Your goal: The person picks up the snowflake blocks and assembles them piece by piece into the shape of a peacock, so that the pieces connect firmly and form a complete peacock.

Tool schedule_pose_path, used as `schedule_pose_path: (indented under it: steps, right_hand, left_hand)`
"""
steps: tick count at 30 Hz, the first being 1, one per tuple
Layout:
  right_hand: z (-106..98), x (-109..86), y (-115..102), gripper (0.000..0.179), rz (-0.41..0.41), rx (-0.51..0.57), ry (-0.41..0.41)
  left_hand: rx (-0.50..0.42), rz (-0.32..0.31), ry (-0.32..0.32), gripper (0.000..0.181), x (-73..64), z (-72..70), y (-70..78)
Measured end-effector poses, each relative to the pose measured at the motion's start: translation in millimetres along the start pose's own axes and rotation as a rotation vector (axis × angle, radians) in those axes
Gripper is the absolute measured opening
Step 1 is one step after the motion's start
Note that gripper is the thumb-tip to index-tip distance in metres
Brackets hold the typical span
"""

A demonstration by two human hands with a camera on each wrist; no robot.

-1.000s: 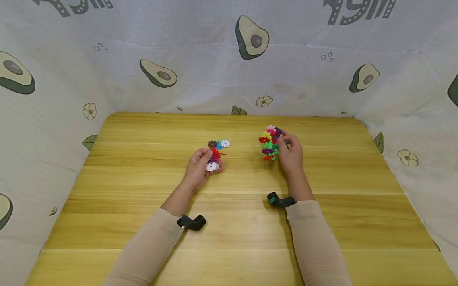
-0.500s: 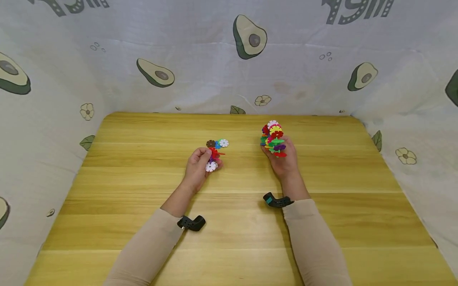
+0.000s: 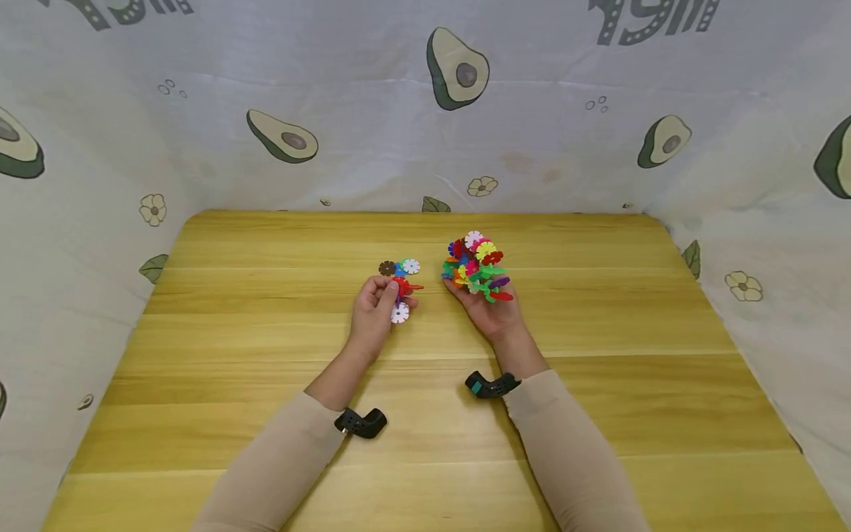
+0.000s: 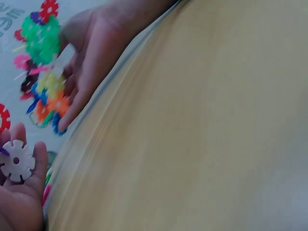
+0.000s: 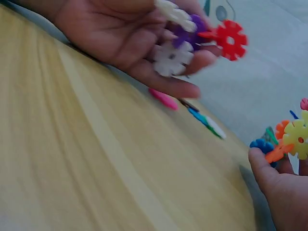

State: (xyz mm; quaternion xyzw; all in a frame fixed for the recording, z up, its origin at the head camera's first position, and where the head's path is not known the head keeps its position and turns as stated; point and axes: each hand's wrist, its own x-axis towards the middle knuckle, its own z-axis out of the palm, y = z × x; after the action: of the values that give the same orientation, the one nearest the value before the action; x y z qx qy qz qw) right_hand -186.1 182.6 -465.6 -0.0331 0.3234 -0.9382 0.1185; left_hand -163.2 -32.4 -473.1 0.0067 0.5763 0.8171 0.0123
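My left hand (image 3: 372, 310) pinches a small cluster of notched plastic snowflake discs between thumb and fingers. Red discs (image 3: 402, 287) sit at its top and a white disc (image 3: 400, 314) at its lower end; the right wrist view also shows a purple disc (image 5: 188, 32) between them. To the right, my right hand (image 3: 493, 316) holds up a much larger cluster of joined snowflake discs (image 3: 473, 267) in many colours, palm partly turned up. A narrow gap separates the two clusters. Some fingers of the right hand are hidden behind its cluster.
Loose snowflake discs lie on the wooden table (image 3: 266, 295) just beyond the left hand: a brown disc (image 3: 387, 268), a white disc (image 3: 411, 266), blue and green between. A pink disc (image 5: 163, 98) shows in the right wrist view. Avocado-print cloth (image 3: 372, 148) surrounds the table's back and sides.
My right hand has turned its large cluster over, palm now more upward, and brought it leftward, closer to the left hand. The left hand keeps its small cluster almost in place.
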Motion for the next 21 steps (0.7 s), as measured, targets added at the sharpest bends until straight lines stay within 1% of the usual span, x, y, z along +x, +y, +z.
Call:
schedule_pose_path:
  steps: [4,5,7,10,12,16,19,21]
  right_hand:
    - [5.0,-0.6,9.2,0.060,0.038,-0.007,-0.049]
    - [6.6,-0.9,11.4,0.058,0.043,-0.023,-0.059]
    - [10.1,-1.1,15.4,0.056,0.046,-0.054,-0.075]
    - [15.5,-0.3,20.7,0.054,0.038,-0.111,-0.068]
    - [18.4,0.3,23.6,0.054,0.026,-0.140,-0.062]
    - [22.7,0.5,26.8,0.055,0.003,-0.182,-0.063]
    - [24.3,-0.5,27.4,0.054,0.002,-0.189,-0.050]
    - [25.3,-1.4,27.4,0.054,0.001,-0.192,-0.050]
  left_hand:
    - [-0.004,0.118,-0.001,0.006,-3.6,11.6,-4.9]
    - [0.004,0.139,0.004,0.007,-4.2,13.9,-5.4]
    - [0.036,0.168,0.035,0.011,-4.8,17.6,-5.9]
    - [0.083,0.165,0.082,0.011,-4.7,20.3,-6.3]
    - [0.101,0.151,0.098,0.010,-4.7,20.6,-6.7]
    - [0.104,0.146,0.078,0.008,-5.8,20.0,-6.0]
    - [0.096,0.158,0.055,0.009,-7.1,19.0,-5.4]
    - [0.080,0.154,0.034,0.010,-8.2,18.3,-5.2]
